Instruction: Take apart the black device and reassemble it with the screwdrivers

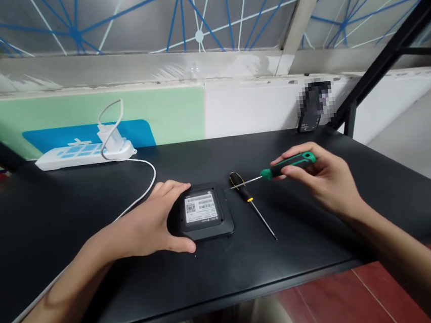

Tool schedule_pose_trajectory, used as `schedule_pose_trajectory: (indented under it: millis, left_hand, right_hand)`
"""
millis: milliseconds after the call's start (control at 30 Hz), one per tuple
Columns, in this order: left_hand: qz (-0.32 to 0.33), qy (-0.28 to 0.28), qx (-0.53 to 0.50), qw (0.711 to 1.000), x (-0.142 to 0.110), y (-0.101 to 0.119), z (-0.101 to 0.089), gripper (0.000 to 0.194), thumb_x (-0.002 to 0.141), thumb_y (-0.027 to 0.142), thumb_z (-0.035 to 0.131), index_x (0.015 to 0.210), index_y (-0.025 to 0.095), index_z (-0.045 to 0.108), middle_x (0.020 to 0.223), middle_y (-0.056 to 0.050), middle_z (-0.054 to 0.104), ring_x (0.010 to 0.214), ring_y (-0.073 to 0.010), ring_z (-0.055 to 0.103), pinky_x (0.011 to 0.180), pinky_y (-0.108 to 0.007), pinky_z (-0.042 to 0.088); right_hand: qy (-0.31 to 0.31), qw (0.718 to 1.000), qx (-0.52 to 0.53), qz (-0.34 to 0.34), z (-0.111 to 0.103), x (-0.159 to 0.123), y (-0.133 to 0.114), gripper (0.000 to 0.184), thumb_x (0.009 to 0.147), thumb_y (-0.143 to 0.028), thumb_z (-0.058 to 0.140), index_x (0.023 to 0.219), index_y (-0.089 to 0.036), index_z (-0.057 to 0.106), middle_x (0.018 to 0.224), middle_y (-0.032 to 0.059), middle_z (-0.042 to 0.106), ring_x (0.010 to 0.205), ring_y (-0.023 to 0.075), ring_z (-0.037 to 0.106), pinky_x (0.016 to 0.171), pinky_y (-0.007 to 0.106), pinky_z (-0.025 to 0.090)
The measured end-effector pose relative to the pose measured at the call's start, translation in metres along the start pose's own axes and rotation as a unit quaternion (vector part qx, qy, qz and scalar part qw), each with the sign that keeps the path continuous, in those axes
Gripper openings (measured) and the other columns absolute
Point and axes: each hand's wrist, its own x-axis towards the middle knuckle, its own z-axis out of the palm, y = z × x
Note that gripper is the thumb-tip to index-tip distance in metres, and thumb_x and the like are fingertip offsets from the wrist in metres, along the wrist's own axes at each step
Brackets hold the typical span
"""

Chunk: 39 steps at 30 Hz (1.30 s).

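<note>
A flat black square device (226, 216) with a white printed label lies on the dark table. My left hand (156, 220) grips its left side, thumb at the near edge and fingers at the far edge. In my right hand (319, 177) is a green-and-black screwdriver (294, 162), held by the handle between thumb and fingers. Its shaft points left, and the tip is close to the device's right edge; whether they touch I cannot tell. Beneath that shaft, a second screwdriver (244, 189) with a black and yellow handle lies on the table, its tip toward me.
A white power strip (85, 154) with a plugged-in charger (111, 137) stands at the back left. The charger's white cable (138, 195) runs forward under my left arm. A phone (313, 106) leans on the wall at the back right. The black table (226, 277) ends at its front edge.
</note>
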Motion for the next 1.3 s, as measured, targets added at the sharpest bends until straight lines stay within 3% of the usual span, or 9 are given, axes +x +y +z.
schedule_pose_trajectory:
  millis: [100, 233, 400, 567, 700, 800, 900, 1000, 1300]
  left_hand:
    - [-0.002, -0.001, -0.001, 1.0, 0.0, 0.002, -0.001, 0.101, 0.071, 0.063, 0.083, 0.151, 0.023, 0.038, 0.15, -0.014, 0.047, 0.137, -0.0394, 0.044, 0.118, -0.057, 0.038]
    - [-0.002, -0.003, 0.005, 1.0, 0.001, 0.003, -0.001, 0.102, 0.071, 0.063, 0.082, 0.151, 0.02, 0.037, 0.151, -0.015, 0.045, 0.138, -0.0389, 0.043, 0.118, -0.056, 0.037]
    - [-0.01, -0.002, 0.015, 1.0, 0.0, 0.002, 0.001, 0.101, 0.073, 0.059, 0.081, 0.153, 0.02, 0.034, 0.154, -0.015, 0.043, 0.14, -0.0385, 0.042, 0.118, -0.055, 0.037]
    - [-0.013, -0.001, 0.013, 1.0, 0.0, 0.007, 0.003, 0.101, 0.074, 0.056, 0.078, 0.155, 0.017, 0.033, 0.156, -0.016, 0.042, 0.143, -0.0401, 0.038, 0.119, -0.055, 0.036]
    - [-0.008, -0.003, 0.016, 1.0, 0.002, 0.013, 0.005, 0.106, 0.073, 0.051, 0.076, 0.157, 0.009, 0.027, 0.157, -0.02, 0.038, 0.145, -0.0403, 0.035, 0.121, -0.054, 0.034]
    - [-0.011, -0.001, 0.021, 1.0, 0.001, 0.014, 0.006, 0.107, 0.073, 0.05, 0.075, 0.158, 0.007, 0.025, 0.158, -0.022, 0.036, 0.146, -0.0403, 0.034, 0.121, -0.054, 0.033]
    - [-0.012, -0.004, 0.016, 1.0, 0.001, 0.013, 0.007, 0.107, 0.075, 0.054, 0.074, 0.158, 0.009, 0.024, 0.159, -0.022, 0.035, 0.147, -0.0408, 0.034, 0.121, -0.055, 0.034]
    - [-0.011, -0.005, 0.008, 1.0, 0.003, 0.011, 0.009, 0.11, 0.074, 0.061, 0.074, 0.159, 0.012, 0.022, 0.16, -0.022, 0.033, 0.147, -0.0417, 0.035, 0.118, -0.056, 0.036]
    - [-0.021, 0.023, -0.016, 0.999, 0.005, 0.009, 0.015, 0.118, 0.065, 0.055, 0.078, 0.159, 0.01, 0.023, 0.158, -0.023, 0.039, 0.147, -0.0425, 0.036, 0.117, -0.055, 0.038]
  right_hand:
    - [0.044, 0.999, -0.018, 0.009, -0.01, 0.0, 0.01, 0.029, 0.077, -0.043, 0.084, 0.092, -0.026, 0.066, 0.094, 0.0025, 0.077, 0.08, 0.0214, 0.076, 0.08, 0.041, 0.064]
    - [0.079, 0.985, -0.145, 0.041, -0.025, 0.004, 0.032, 0.045, 0.066, -0.057, 0.088, 0.086, -0.024, 0.064, 0.101, 0.0061, 0.076, 0.09, 0.0258, 0.074, 0.086, 0.044, 0.058]
    - [0.069, 0.97, -0.224, 0.06, -0.03, 0.001, 0.053, 0.05, 0.069, -0.065, 0.08, 0.087, -0.024, 0.058, 0.099, 0.0068, 0.075, 0.096, 0.0277, 0.073, 0.088, 0.042, 0.055]
    - [0.0, 0.934, -0.356, 0.035, -0.025, -0.007, 0.052, 0.037, 0.079, -0.056, 0.074, 0.094, -0.023, 0.064, 0.095, 0.0082, 0.073, 0.092, 0.0291, 0.068, 0.085, 0.046, 0.056]
    - [0.014, 0.89, -0.445, -0.099, -0.001, -0.006, 0.026, 0.033, 0.091, -0.047, 0.065, 0.107, -0.019, 0.067, 0.108, 0.0136, 0.069, 0.106, 0.0335, 0.06, 0.093, 0.052, 0.053]
    - [-0.072, 0.92, -0.366, -0.124, 0.036, -0.002, -0.003, 0.028, 0.096, -0.042, 0.06, 0.109, -0.018, 0.066, 0.101, 0.01, 0.067, 0.095, 0.0246, 0.064, 0.087, 0.043, 0.056]
    - [-0.158, 0.94, -0.288, -0.092, 0.076, 0.001, -0.024, 0.031, 0.096, -0.04, 0.061, 0.114, -0.015, 0.066, 0.108, 0.0103, 0.064, 0.085, 0.0175, 0.067, 0.085, 0.037, 0.058]
    - [-0.186, 0.925, -0.33, -0.02, 0.101, 0.003, -0.028, 0.037, 0.095, -0.042, 0.063, 0.116, -0.012, 0.066, 0.112, 0.0131, 0.066, 0.082, 0.018, 0.067, 0.083, 0.038, 0.058]
    - [-0.18, 0.905, -0.38, 0.064, 0.115, 0.021, -0.032, 0.034, 0.098, -0.042, 0.05, 0.088, -0.016, 0.068, 0.087, 0.0114, 0.076, 0.074, 0.0213, 0.069, 0.073, 0.035, 0.051]
